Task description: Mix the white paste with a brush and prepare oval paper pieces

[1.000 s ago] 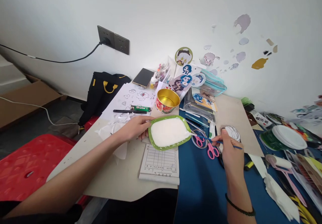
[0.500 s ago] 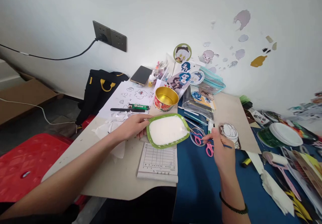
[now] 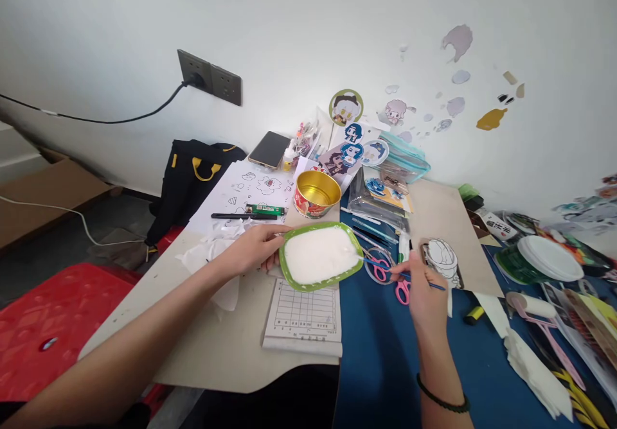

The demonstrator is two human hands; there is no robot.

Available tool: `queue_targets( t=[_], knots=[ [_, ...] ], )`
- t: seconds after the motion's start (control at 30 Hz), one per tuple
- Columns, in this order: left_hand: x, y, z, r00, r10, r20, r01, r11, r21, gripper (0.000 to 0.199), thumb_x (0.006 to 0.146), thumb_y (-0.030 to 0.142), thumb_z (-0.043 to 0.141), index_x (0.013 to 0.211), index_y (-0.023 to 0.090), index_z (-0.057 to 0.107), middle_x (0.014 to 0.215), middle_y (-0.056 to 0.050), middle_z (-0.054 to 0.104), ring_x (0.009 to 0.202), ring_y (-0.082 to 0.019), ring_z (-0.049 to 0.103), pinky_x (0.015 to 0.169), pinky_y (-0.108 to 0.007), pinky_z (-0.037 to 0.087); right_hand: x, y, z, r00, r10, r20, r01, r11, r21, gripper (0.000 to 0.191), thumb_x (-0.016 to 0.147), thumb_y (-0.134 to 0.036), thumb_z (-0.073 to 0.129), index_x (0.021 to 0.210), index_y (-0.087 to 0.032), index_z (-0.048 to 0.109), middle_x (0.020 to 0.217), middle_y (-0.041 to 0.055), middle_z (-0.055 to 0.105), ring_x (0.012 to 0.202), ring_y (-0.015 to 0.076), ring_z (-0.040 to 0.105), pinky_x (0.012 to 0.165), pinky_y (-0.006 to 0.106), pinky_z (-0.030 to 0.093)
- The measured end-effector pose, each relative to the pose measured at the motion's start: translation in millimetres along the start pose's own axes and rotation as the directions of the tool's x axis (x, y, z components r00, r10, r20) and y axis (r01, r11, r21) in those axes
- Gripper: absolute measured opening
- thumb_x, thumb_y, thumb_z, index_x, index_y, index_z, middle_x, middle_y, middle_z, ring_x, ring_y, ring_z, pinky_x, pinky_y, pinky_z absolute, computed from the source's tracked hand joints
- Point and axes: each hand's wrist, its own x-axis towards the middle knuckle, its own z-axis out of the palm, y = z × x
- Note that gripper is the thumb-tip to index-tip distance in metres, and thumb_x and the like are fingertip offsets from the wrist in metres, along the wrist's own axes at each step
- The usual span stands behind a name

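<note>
My left hand (image 3: 258,249) grips the left edge of a shallow green tray (image 3: 284,275), thumb along the rim and fingers underneath. A smooth white layer (image 3: 319,252) covers the tray's face. My right hand (image 3: 424,294) is closed around a thin blue paintbrush (image 3: 438,286) that points left. Its tip meets the right end of the white layer. Under the tray's near side lies a printed form pad (image 3: 303,320). Just behind the tray stands an open tin (image 3: 315,204) with a gold inside. Pink scissors (image 3: 402,291) lie between the tray and my right hand.
Crumpled tissue (image 3: 207,252) and a black pen (image 3: 241,216) lie left. A clear pouch (image 3: 376,207), stickers and brushes crowd the back. On the right are a white-lidded tub (image 3: 549,255) and a pink lint roller (image 3: 549,332). A red stool (image 3: 62,332) stands at the left.
The paintbrush tip has moved slightly left, onto the white layer. My left hand keeps its hold on the tray. The whole view has shifted a little.
</note>
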Motion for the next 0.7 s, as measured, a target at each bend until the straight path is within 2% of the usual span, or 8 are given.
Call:
queue_targets(
  t=[0.1, 0.27, 0.37, 0.47, 0.6, 0.7],
  knots=[
    [0.1, 0.0, 0.3, 1.0, -0.004, -0.003, 0.004, 1.0, 0.003, 0.045, 0.084, 0.028, 0.04, 0.125, 0.014, 0.054, 0.043, 0.006, 0.051, 0.04, -0.012, 0.05, 0.043, -0.022, 0.042, -0.4, 3.2, 2.6, 1.0, -0.008, -0.009, 0.008, 0.999, 0.035, 0.047, 0.078, -0.056, 0.053, 0.057, -0.016, 0.068, 0.055, 0.0042, 0.065, 0.056, 0.0165, 0.059, 0.06, 0.029, 0.046],
    [0.2, -0.6, 0.3, 1.0, -0.008, 0.003, 0.008, 1.0, 0.005, 0.045, 0.084, 0.027, 0.04, 0.124, 0.014, 0.054, 0.043, 0.006, 0.051, 0.04, -0.011, 0.05, 0.043, -0.021, 0.042, 1.4, 12.5, 7.4, 0.999, 0.02, -0.036, -0.017, 0.995, 0.094, 0.048, 0.078, -0.056, 0.053, 0.055, -0.016, 0.066, 0.051, 0.0037, 0.063, 0.053, 0.0164, 0.058, 0.058, 0.028, 0.046],
    [-0.5, -0.5, -0.1, 1.0, -0.011, 0.001, 0.011, 1.0, 0.007, 0.044, 0.084, 0.027, 0.04, 0.124, 0.015, 0.054, 0.043, 0.006, 0.051, 0.04, -0.011, 0.05, 0.043, -0.02, 0.042, 1.8, 16.2, 10.6, 1.0, 0.02, -0.004, -0.019, 0.997, 0.075, 0.047, 0.078, -0.056, 0.053, 0.059, -0.016, 0.068, 0.054, 0.0041, 0.065, 0.055, 0.0169, 0.059, 0.06, 0.029, 0.046],
    [-1.2, -0.6, -0.5, 1.0, -0.015, 0.004, 0.015, 1.0, 0.002, 0.044, 0.084, 0.027, 0.039, 0.123, 0.015, 0.055, 0.044, 0.006, 0.051, 0.041, -0.011, 0.05, 0.044, -0.021, 0.042, 1.3, 15.0, 12.9, 0.999, 0.015, -0.028, -0.012, 0.995, 0.094, 0.05, 0.079, -0.057, 0.051, 0.057, -0.016, 0.066, 0.053, 0.0039, 0.064, 0.055, 0.0167, 0.059, 0.062, 0.029, 0.046],
    [-1.4, -1.2, -0.3, 1.0, -0.011, 0.004, 0.011, 1.0, 0.014, 0.045, 0.083, 0.026, 0.039, 0.123, 0.015, 0.055, 0.045, 0.006, 0.051, 0.041, -0.012, 0.05, 0.044, -0.022, 0.043, 1.5, 12.0, 16.7, 0.999, 0.015, 0.037, -0.018, 0.995, 0.099, 0.048, 0.08, -0.056, 0.051, 0.059, -0.015, 0.067, 0.058, 0.0053, 0.067, 0.059, 0.0182, 0.061, 0.061, 0.029, 0.046],
    [-1.4, -1.4, 1.1, 1.0, 0.015, -0.004, -0.014, 0.997, 0.074, 0.045, 0.082, 0.024, 0.037, 0.122, 0.017, 0.056, 0.045, 0.006, 0.05, 0.041, -0.012, 0.05, 0.045, -0.021, 0.041, 3.5, 13.2, 20.8, 0.999, 0.039, -0.017, -0.036, 0.988, 0.148, 0.049, 0.08, -0.056, 0.051, 0.058, -0.015, 0.067, 0.055, 0.0047, 0.065, 0.056, 0.0168, 0.06, 0.06, 0.029, 0.047]
  ],
)
